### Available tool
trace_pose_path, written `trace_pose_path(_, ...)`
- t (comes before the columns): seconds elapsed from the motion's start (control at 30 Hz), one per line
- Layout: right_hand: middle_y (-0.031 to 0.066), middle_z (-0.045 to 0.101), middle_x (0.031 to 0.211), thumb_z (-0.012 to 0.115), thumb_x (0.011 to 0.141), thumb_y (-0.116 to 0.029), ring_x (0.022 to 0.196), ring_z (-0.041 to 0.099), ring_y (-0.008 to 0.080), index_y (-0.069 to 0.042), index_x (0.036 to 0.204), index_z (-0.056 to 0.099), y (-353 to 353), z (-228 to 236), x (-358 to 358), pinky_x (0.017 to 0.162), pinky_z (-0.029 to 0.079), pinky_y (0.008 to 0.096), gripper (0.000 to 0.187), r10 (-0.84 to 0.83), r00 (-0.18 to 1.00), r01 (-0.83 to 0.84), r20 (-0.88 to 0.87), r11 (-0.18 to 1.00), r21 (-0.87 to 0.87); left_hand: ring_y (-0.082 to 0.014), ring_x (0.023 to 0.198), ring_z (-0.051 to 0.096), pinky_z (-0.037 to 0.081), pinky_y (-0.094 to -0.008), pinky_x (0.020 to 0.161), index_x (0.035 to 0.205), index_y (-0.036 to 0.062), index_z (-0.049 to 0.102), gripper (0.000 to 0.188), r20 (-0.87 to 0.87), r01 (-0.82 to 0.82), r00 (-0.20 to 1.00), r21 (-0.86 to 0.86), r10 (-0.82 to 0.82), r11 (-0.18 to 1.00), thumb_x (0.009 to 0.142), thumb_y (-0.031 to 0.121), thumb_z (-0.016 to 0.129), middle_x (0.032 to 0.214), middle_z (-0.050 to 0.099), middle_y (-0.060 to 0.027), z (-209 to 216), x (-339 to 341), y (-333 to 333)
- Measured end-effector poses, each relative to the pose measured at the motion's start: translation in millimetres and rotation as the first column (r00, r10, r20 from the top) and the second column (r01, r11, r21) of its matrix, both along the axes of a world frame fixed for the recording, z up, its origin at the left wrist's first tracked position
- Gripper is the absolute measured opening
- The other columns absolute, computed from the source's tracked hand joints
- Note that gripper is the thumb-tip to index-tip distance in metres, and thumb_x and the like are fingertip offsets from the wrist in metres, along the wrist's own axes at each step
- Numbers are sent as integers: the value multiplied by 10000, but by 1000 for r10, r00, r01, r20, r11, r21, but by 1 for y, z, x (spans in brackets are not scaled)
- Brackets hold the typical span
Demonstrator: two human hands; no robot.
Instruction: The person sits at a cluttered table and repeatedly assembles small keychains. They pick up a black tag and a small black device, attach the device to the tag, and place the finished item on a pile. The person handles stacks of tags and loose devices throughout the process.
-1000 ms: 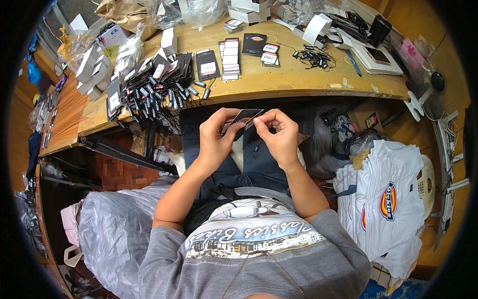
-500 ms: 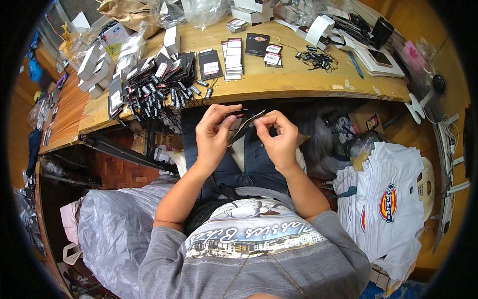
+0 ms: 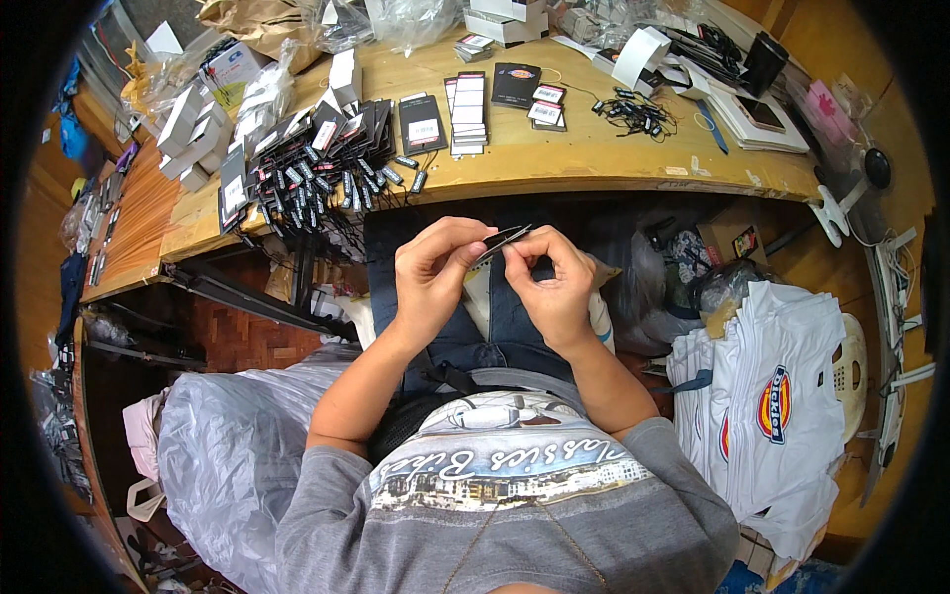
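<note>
wooden workbench (image 3: 594,163) curves across the upper frame, strewn with black card tags with strings (image 3: 317,168). below its edge at centre frame, the left hand (image 3: 435,277) and right hand (image 3: 554,287) both pinch a thin black card tag (image 3: 500,241), fingertips pressed together on it.

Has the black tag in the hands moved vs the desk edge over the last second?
Yes. The black tag has tipped from face-up to edge-on, staying just below the desk edge, pinched by left hand and right hand.
</note>
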State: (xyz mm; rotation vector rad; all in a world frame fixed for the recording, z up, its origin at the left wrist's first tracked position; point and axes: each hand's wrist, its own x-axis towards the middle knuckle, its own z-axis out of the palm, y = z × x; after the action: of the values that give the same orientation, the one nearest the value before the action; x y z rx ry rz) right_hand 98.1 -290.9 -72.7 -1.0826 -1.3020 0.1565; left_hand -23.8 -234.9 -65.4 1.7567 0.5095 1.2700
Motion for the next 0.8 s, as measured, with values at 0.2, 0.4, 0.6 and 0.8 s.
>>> trace_pose_path(0.2, 36, 500, 583, 577, 662, 41, 509, 454, 59, 7, 656, 489, 1, -7, 3, 474, 379, 195, 95, 119, 978, -136, -169, 987, -90, -183, 695, 560, 434, -218, 577, 796, -13, 583, 154, -40, -53, 996, 389, 75, 920, 654, -67, 553, 775, 568, -105, 0, 1, 0)
trace_pose_path(0.4, 47, 519, 630, 593, 684, 12, 577, 481, 77, 15, 697, 515, 1, -10, 4, 524, 388, 200, 80, 267, 883, -336, -386, 934, -124, -129, 749, 541, 424, -228, 652, 798, -13, 579, 86, -57, 138, 989, -14, -139, 990, 724, -11, 534, 807, 567, -78, 0, -7, 8)
trace_pose_path(0.6, 60, 529, 653, 596, 697, -16, 572, 495, 119, 20, 702, 510, 3, -13, 6, 542, 388, 210, 93, 238, 959, -259, -156, 957, -132, -111, 708, 490, 397, -214, 663, 767, -15, 583, 114, 93, 336, 941, -388, -326, 858, 682, 51, 622, 770, 525, -50, -4, -6, 15)
trace_pose_path(0.8, 26, 516, 662, 583, 735, -62, 592, 474, 72, 21, 758, 534, 1, -5, 13, 547, 393, 188, 99, 380, 885, -458, -270, 817, -352, -110, 702, 509, 413, -216, 650, 761, -27, 521, 29, 42, 198, 980, -264, -193, 944, 746, -4, 529, 799, 548, -76, -9, -3, 11)
